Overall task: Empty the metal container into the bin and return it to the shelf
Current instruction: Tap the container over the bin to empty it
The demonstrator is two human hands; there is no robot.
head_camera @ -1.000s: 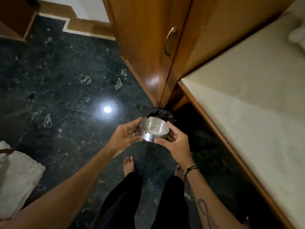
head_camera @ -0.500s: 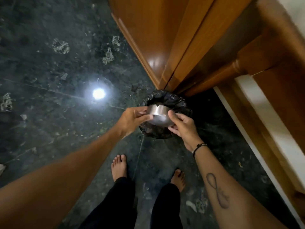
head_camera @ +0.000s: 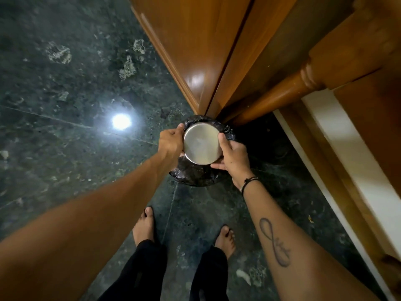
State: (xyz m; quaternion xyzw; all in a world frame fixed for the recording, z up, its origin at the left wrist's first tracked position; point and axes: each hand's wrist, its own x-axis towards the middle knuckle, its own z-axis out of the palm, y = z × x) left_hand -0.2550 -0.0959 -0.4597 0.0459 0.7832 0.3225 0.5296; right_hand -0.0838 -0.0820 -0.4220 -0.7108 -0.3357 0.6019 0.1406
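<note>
The round metal container (head_camera: 201, 144) is turned upside down, its flat shiny base facing me. It hangs directly over a small bin lined with a black plastic bag (head_camera: 191, 175) on the dark floor. My left hand (head_camera: 171, 143) grips its left rim and my right hand (head_camera: 233, 156) grips its right and lower rim. The container's inside and most of the bin's opening are hidden beneath it. No shelf is in view.
A wooden wardrobe door (head_camera: 195, 44) rises just behind the bin. A turned wooden bed leg (head_camera: 280, 96) and the bed frame (head_camera: 347, 153) run along the right. My bare feet (head_camera: 144, 227) stand on dark green marble floor (head_camera: 54, 137), which reflects a lamp.
The container went from open side up, to tilted over the bin, to fully inverted now. The view has dropped closer to the bin, and both hands have kept hold.
</note>
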